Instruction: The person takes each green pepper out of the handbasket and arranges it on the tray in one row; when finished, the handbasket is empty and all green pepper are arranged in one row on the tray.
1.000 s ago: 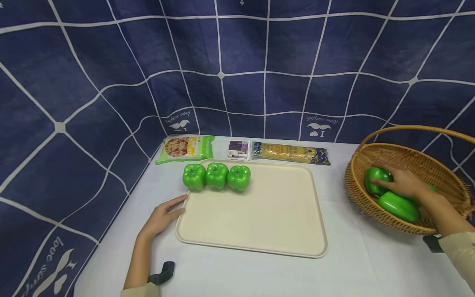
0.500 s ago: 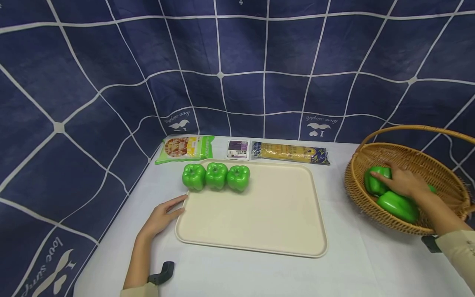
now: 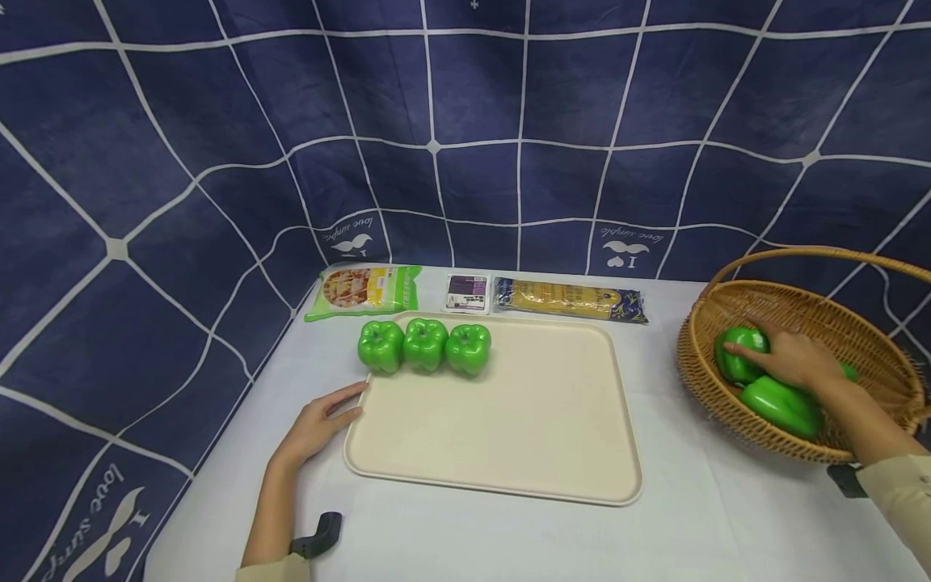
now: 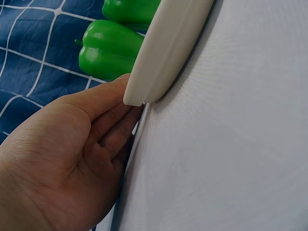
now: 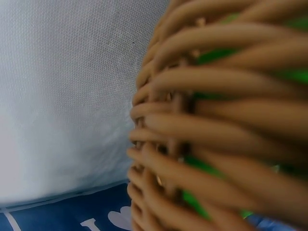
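Three peppers (image 3: 425,344) sit in row at far left of tray (image 3: 502,428): done, I think. My right hand (image 3: 794,356) grips pepper (image 3: 739,365) in basket (image 3: 807,303); one more pepper (image 3: 781,406) beside it, plus green bit (image 3: 848,371), so some left. Left hand (image 3: 314,428), fingers loose, touches tray edge.

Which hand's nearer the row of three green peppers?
Left. The left hand is at the left edge of the tray, close to the peppers; the right hand is in the basket, well to their right.
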`<state>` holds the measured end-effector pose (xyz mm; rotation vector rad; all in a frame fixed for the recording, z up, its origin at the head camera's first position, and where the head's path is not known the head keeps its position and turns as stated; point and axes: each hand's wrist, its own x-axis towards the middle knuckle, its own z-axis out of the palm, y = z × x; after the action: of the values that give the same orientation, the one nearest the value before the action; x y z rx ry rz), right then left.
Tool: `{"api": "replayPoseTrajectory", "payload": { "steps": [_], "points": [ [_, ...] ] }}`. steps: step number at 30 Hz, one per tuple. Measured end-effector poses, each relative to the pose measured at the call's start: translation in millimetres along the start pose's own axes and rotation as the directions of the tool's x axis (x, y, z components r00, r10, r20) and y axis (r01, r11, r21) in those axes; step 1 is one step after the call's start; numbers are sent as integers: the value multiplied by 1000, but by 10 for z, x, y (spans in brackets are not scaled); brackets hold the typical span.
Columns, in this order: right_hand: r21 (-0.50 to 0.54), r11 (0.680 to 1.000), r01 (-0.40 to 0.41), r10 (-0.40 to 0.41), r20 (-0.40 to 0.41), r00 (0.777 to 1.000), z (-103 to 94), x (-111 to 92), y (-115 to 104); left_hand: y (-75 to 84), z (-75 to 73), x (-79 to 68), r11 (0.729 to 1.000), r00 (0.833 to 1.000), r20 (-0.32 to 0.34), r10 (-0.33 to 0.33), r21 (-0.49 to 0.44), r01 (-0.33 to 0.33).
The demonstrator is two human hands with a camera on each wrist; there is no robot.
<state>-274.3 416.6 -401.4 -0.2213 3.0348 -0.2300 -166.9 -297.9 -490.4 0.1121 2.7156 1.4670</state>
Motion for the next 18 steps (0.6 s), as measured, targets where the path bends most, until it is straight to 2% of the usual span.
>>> {"api": "replayPoseTrajectory", "payload": {
  "steps": [5,9,16,18],
  "points": [
    [14,1000,26,-26,-26,999,2,-14,-8,-12,3,10,1000,1000,-2,8,-2,-8],
    [71,995,73,-65,-107,992,21,-50,-13,-14,4,10,1000,1000,1,11,-1,-11],
    [150,968,203,-155,-281,947,22,-123,-46,25,1,-6,1000,1000,1,0,1,0],
    [167,960,226,-166,-314,935,3,-155,-75,137,-4,-39,1000,1000,2,-10,6,10]
  ]
}}
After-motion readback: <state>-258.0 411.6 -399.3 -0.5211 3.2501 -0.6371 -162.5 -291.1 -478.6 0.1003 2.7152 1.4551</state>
